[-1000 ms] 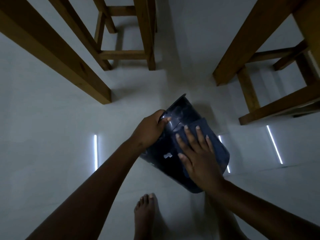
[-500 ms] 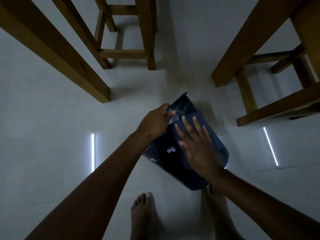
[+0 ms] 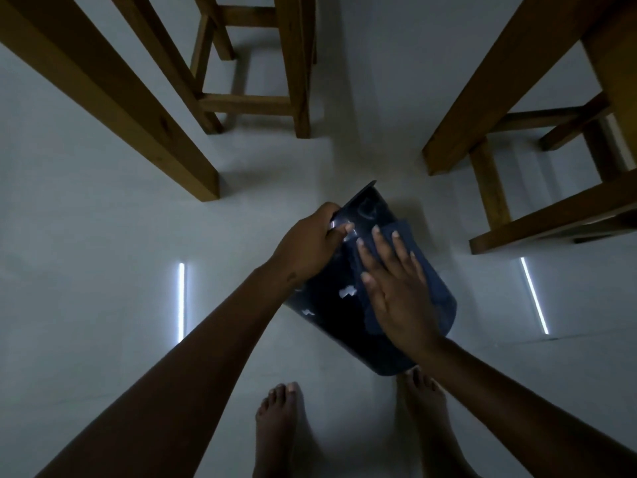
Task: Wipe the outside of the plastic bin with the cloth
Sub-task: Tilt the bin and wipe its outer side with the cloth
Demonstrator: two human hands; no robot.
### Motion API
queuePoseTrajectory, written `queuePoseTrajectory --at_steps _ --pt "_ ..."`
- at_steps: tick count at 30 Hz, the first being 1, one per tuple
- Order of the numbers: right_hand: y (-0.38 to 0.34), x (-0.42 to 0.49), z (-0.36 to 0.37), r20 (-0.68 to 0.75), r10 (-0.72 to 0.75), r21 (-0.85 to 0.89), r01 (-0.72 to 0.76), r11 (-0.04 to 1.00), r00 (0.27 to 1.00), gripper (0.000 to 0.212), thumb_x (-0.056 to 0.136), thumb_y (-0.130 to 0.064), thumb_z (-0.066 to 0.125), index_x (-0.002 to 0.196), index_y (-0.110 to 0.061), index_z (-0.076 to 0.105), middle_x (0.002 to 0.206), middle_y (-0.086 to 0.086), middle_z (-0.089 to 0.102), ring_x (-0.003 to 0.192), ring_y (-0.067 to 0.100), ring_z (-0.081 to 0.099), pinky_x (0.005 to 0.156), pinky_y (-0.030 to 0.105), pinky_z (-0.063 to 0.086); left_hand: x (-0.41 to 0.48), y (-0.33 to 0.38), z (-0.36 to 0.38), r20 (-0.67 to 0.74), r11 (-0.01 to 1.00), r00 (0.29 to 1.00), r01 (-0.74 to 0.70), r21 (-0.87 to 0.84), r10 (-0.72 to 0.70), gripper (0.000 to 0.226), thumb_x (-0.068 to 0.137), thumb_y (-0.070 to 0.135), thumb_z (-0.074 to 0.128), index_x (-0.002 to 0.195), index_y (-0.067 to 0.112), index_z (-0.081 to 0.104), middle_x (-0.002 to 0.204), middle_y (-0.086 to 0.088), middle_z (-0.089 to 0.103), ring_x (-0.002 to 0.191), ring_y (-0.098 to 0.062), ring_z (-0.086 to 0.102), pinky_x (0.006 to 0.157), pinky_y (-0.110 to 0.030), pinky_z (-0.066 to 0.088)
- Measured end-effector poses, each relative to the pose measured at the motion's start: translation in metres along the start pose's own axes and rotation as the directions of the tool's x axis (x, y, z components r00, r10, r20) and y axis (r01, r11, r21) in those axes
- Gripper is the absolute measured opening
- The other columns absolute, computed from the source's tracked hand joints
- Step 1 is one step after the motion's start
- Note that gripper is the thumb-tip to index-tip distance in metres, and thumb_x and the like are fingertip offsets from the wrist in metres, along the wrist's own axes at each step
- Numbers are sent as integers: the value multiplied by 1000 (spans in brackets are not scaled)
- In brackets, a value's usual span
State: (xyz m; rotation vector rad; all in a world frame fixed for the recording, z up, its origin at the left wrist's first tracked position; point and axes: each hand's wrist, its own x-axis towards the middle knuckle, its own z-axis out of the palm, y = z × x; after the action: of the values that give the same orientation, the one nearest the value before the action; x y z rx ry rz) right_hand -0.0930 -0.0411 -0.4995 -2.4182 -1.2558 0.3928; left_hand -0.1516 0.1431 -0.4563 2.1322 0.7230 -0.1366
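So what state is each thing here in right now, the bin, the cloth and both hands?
bin: dark, tilted, held above the floor
cloth: spread flat against the bin's side
left hand: grip closed on the bin's edge
right hand: open, flat, pressing the cloth
floor: pale, glossy

Dim, wide-angle view; bright glare strips on floor [image 3: 103, 236].
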Motion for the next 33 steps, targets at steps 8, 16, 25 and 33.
queuePoseTrajectory --at_steps 8,16,25,33 --pt "-1 -32 8 16 37 -76 -35 996 999 52 99 -40 21 150 -34 13 161 -2 7 148 25 -2 116 52 12 -7 -7 3 -38 999 999 -5 45 6 32 100 45 35 109 22 55 98 -4 70 74 -19 61 67 -30 49" --pt "24 -4 -6 -25 118 -2 -118 993 993 52 101 -40 18 151 -32 11 161 -4 8 148 21 0 115 53 20 4 2 7 -35 1000 999 -5 17 6 34 100 44 35 111 19 56 101 -5 69 75 -17 58 67 -27 44" --pt "7 1 -1 36 -49 -147 54 988 998 51 100 -37 26 151 -35 17 161 -5 9 148 25 0 116 50 13 4 0 8 -49 1000 998 28 11 -27 34 100 44 37 110 18 57 104 -7 70 89 -24 64 74 -31 47" --pt "2 -32 13 79 -83 -235 99 967 993 53 98 -37 25 151 -34 14 161 -2 10 148 30 1 114 56 18 0 -7 8 -47 998 997 57 -11 -58 33 99 44 38 111 20 57 105 -7 71 91 -25 65 77 -32 50"
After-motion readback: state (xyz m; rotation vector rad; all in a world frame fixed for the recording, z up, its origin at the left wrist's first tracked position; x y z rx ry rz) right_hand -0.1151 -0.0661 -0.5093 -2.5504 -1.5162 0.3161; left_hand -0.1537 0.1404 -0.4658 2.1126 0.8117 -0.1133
